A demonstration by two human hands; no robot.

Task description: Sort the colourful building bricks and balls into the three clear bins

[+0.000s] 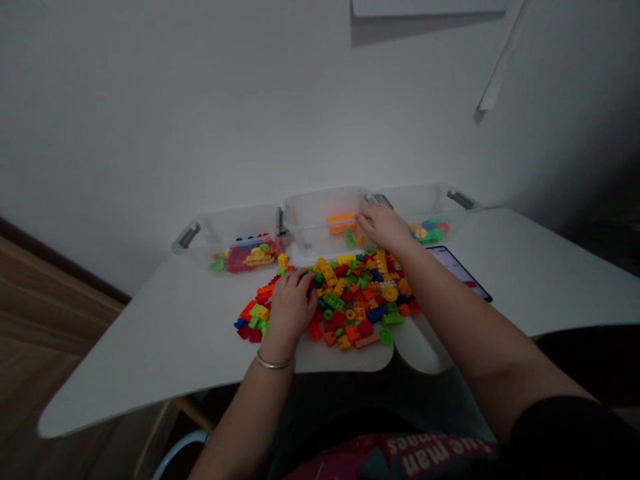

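Note:
A heap of small toy building bricks in red, orange, yellow, green and blue lies mid-table. My left hand, with a silver bangle at the wrist, rests on the heap's left part, fingers apart and bent down among the bricks. My right hand reaches over the right side of the middle clear plastic box. Its fingers are drawn together beside an orange piece; whether they grip anything is hidden. Green and yellow bricks lie in that box too.
The left clear box holds red, blue and yellow pieces. In the right clear box are green, orange and yellow pieces. A phone lies under my right forearm's far side. The boxes stand along the wall at the white table's back.

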